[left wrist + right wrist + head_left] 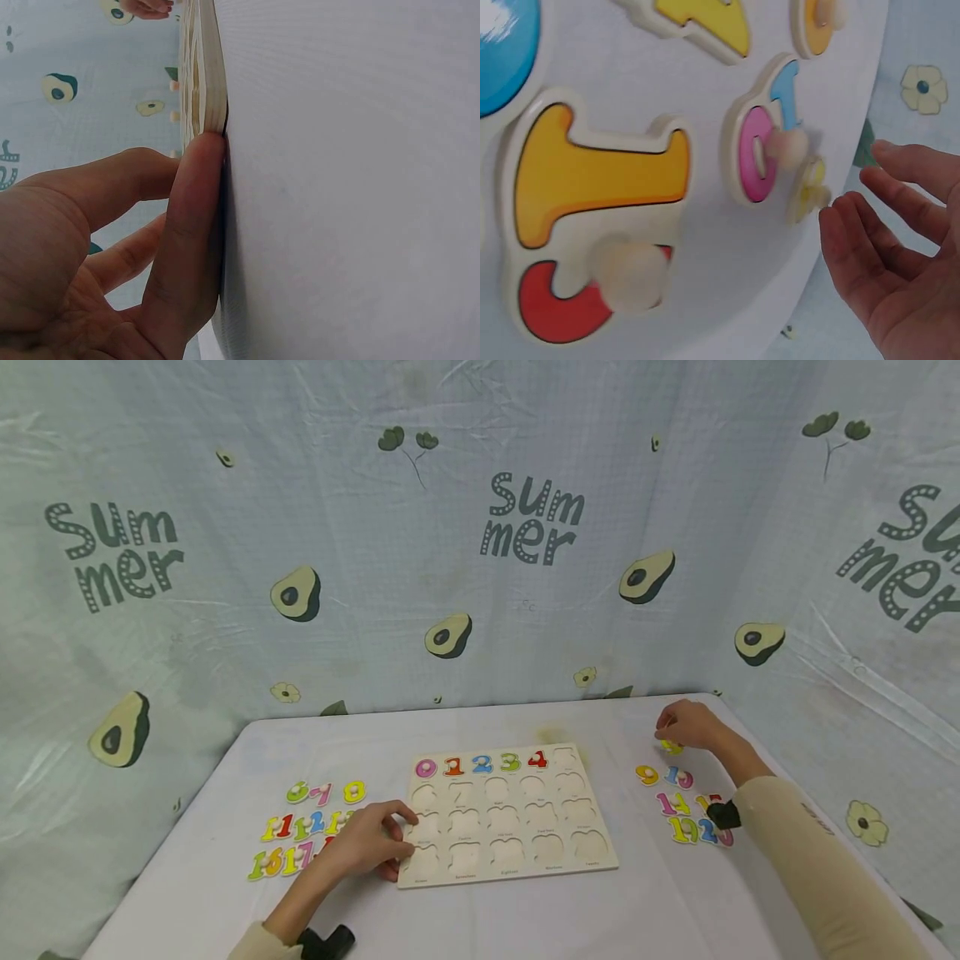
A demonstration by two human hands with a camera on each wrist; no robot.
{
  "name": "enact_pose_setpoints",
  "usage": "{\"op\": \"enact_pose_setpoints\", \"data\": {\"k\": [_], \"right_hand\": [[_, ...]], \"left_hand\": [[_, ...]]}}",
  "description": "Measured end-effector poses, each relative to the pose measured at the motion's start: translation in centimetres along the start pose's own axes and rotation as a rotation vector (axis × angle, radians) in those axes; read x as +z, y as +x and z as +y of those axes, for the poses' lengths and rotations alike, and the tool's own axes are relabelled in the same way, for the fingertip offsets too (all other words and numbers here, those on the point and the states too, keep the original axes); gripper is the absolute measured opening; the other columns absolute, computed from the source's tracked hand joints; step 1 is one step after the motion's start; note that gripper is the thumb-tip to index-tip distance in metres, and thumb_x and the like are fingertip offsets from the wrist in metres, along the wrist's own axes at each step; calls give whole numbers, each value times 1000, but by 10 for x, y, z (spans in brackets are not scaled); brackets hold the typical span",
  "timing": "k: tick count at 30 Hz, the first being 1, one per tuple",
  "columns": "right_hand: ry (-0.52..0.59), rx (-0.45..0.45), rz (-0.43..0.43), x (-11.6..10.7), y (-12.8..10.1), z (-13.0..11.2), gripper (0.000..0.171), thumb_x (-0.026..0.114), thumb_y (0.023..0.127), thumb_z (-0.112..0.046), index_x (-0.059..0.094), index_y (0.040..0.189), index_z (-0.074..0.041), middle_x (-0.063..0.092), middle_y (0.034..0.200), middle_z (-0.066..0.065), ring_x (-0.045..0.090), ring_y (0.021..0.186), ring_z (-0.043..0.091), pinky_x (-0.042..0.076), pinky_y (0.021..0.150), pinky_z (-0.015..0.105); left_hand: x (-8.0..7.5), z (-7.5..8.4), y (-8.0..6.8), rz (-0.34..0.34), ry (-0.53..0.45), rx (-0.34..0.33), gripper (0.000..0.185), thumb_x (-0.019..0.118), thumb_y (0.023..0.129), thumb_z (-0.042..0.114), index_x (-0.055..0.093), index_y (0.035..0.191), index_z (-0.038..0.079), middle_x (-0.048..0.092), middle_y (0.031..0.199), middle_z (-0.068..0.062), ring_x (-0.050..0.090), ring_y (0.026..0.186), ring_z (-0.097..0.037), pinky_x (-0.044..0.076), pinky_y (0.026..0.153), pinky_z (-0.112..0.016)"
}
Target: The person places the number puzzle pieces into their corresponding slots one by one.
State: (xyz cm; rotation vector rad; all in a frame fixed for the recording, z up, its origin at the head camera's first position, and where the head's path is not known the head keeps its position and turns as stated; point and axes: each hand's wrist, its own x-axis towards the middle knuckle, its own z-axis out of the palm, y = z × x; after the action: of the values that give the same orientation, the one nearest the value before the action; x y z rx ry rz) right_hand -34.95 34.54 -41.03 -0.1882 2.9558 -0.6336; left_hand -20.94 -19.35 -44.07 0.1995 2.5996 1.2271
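A wooden number puzzle board (480,837) lies on the table, with pieces 0 to 4 seated along its top row and its other slots bare. My left hand (372,837) rests at the board's left edge, thumb and forefinger spread along it. In the left wrist view the thumb (196,180) presses against the board's side (214,75). At the far right, my right hand (688,724) reaches over a yellow number piece (672,747). The right wrist view shows its fingertips (832,217) beside that piece's knob, with a small gap between.
Several knobbed number pieces, among them an 11 (277,827) and a 16 (266,865), lie left of the board, partly behind my left forearm. More lie at right, including a 9 (647,774), a 10 (679,777) and a 19 (683,830). A printed curtain (360,643) hangs behind the table.
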Motion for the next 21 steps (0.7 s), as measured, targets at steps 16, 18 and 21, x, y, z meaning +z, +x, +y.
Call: {"op": "enact_pose_setpoints", "data": {"k": [16, 18, 21], "right_hand": [[35, 97, 4, 8, -10, 17, 17, 70, 94, -10, 69, 100, 6, 67, 88, 16, 58, 78, 23, 51, 70, 28], [34, 95, 8, 9, -10, 17, 17, 70, 94, -9, 69, 99, 6, 67, 88, 16, 58, 77, 23, 52, 70, 29], [27, 88, 10, 9, -11, 16, 16, 70, 93, -9, 69, 98, 6, 67, 87, 16, 58, 77, 23, 51, 69, 29]], "left_hand": [[-2, -1, -2, -17, -2, 19, 35, 80, 84, 5, 68, 116, 7, 58, 84, -7, 65, 48, -14, 56, 50, -30], [-2, 0, -2, -20, -1, 18, 35, 80, 84, 5, 68, 116, 6, 58, 84, -7, 65, 48, -14, 56, 50, -30], [-2, 0, -3, -19, -1, 19, 34, 80, 84, 5, 68, 116, 6, 58, 83, -7, 65, 48, -14, 56, 50, -30]]}}
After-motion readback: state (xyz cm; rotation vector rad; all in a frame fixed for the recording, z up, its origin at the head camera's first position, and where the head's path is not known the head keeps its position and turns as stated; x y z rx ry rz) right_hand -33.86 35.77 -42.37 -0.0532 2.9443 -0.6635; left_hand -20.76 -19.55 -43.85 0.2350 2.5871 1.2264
